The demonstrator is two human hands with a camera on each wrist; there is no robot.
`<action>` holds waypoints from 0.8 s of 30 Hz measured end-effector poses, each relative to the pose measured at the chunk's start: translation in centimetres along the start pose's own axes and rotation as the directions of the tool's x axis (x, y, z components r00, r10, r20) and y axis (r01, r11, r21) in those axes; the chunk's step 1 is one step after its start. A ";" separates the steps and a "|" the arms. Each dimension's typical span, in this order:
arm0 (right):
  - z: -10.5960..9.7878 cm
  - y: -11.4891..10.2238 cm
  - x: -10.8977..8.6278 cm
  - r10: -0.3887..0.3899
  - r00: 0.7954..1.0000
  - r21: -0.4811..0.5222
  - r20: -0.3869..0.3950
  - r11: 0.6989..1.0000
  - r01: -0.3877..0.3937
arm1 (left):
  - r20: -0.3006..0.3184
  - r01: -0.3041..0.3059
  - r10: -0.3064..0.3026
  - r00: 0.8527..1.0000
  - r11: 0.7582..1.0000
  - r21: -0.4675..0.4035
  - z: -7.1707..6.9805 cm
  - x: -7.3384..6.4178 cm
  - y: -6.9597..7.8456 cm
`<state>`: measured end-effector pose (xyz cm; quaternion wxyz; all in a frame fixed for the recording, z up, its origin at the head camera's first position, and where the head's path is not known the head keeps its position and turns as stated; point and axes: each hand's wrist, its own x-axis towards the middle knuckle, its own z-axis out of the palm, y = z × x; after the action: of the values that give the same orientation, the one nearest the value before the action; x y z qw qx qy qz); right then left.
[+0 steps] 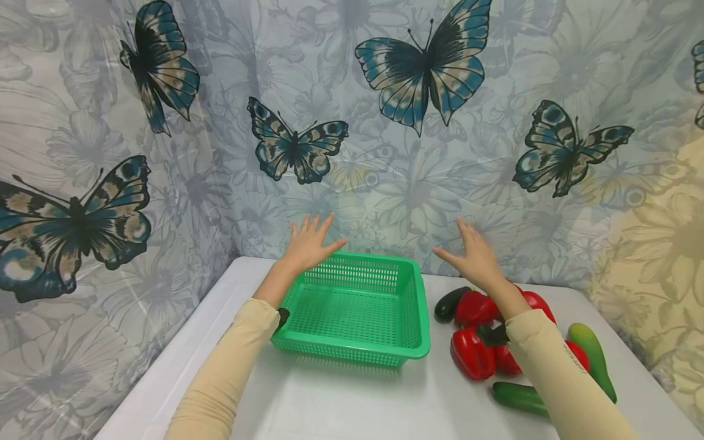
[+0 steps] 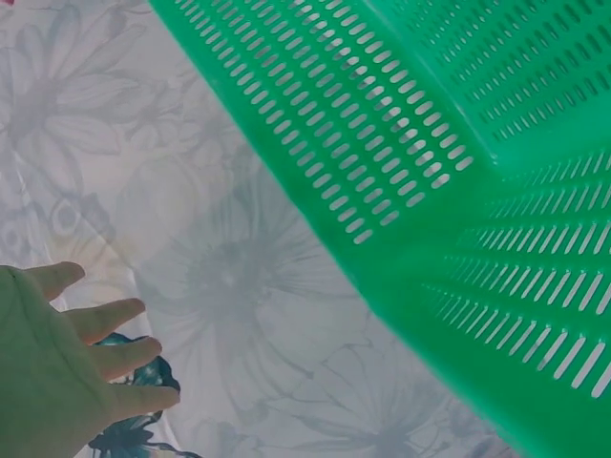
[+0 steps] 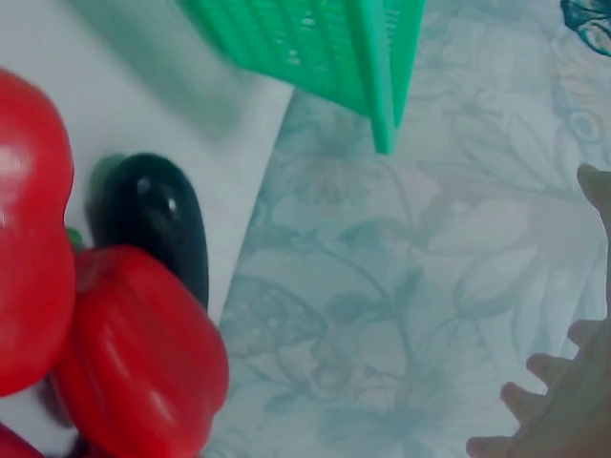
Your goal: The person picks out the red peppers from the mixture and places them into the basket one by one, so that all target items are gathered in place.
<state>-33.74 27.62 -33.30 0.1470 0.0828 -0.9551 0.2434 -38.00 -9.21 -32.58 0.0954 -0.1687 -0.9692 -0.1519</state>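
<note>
A green plastic basket (image 1: 352, 351) with slotted walls stands on the white table, and nothing lies inside it. My left hand (image 1: 310, 247) is spread over the basket's far left corner; in the left wrist view the left hand (image 2: 67, 367) shows apart from the green wall with its fingers extended. To the right of the basket my right hand (image 1: 475, 260) hovers with spread fingers, holding nothing. Below and beside the right forearm lie several red bell peppers (image 1: 473, 354) and a dark eggplant (image 1: 451, 304). The sleeve partly covers the peppers.
A green cucumber (image 1: 519, 397) lies near the front right, partly behind the right sleeve. A long green mango-like item (image 1: 594, 360) lies near the table's right edge. The white table (image 1: 341, 403) meets a butterfly-print cloth (image 1: 385, 201) at the back and sides.
</note>
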 end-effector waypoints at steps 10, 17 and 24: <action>-0.3 -1.0 -1.0 0.033 0.995 0.168 0.093 0.985 -0.049 | 0.007 -0.030 0.031 0.999 0.996 -0.082 -1.2 -1.2 0.3; -0.6 -1.0 -1.9 0.046 0.992 0.219 0.117 0.973 -0.071 | -0.004 -0.050 0.050 0.999 0.986 -0.158 -1.8 -2.2 0.2; -0.8 -0.7 -2.8 0.025 0.992 0.279 0.123 0.958 -0.059 | 0.000 -0.052 0.054 0.999 0.961 -0.270 -2.2 -3.3 -0.5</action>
<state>-30.72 27.70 -33.22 0.0715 0.0969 -0.9192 0.3750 -34.81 -11.38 -31.40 0.0718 -0.2067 -0.9349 -0.2793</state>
